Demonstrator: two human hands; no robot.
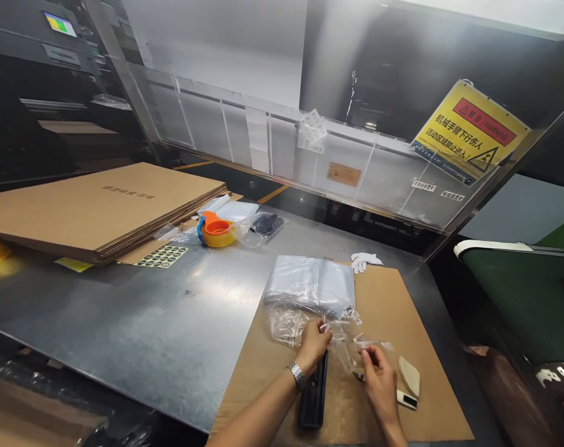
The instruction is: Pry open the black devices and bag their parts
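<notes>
My left hand (315, 343), with a metal watch on its wrist, is closed in a pinch on a clear plastic bag (342, 347). On the other side of the bag, my right hand (379, 375) pinches its thin film with thumb and fingers. A long black plastic part (312, 403) lies on the cardboard sheet (430, 347), partly under my left wrist. Just beyond my hands is a stack of clear plastic bags (309, 282). A slim tool with a pale handle (406, 399) lies partly hidden under my right hand, beside a beige rounded pad (409, 375).
A stack of flat cardboard (105, 205) covers the metal table's left side. Near it are an orange tape dispenser (216, 230), a bagged black item (267, 225) and a sticker sheet (161, 256). A white glove (365, 262) lies behind the cardboard sheet. A warning sign (470, 133) hangs on the barrier.
</notes>
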